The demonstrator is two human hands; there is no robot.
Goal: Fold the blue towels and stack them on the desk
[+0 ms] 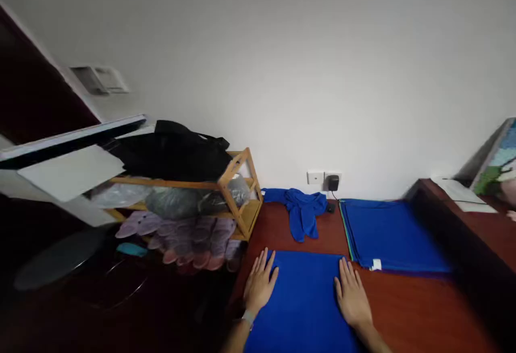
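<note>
The left hand (259,288) and right hand (353,295) lie flat, each grip loosely spread, on the blue cloth (306,296) near the left edge of the worktop (419,304). It seems a smoothing step; the next move probably calls for pinching fingertips.

This looks like a room in a home: a wooden rack (234,169) stands against a plain pale wall (274,73), with pinkish-purple slippers (201,232) along its bottom and a black bag (173,151) on top, beside a reddish-brown tabletop (419,310) and a plugged-in charger (332,182).
</note>
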